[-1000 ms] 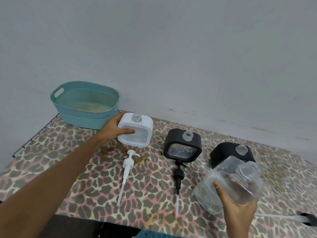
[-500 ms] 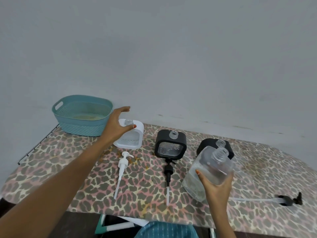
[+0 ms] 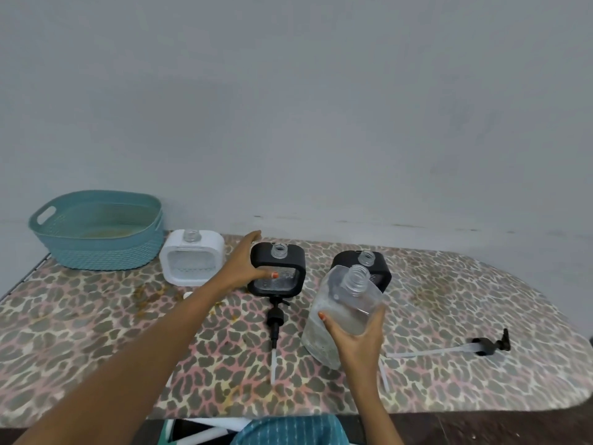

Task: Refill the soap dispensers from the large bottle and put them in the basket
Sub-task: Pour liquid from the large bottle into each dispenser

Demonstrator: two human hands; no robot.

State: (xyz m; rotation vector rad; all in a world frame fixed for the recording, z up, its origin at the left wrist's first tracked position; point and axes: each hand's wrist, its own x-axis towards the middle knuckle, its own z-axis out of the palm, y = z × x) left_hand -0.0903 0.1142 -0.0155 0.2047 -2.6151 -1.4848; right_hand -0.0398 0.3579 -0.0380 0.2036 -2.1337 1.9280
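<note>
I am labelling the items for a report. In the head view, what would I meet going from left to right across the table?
Teal basket → white dispenser → black dispenser gripped by the left hand → large bottle held in the right hand → black pump lying far right.

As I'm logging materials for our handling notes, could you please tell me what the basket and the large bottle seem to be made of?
The basket looks like moulded matte teal plastic: perforated walls, a woven-style band low down and a cut-out handle. The large bottle looks like clear glossy plastic, though glass cannot be excluded: it is see-through with a threaded neck.
</note>
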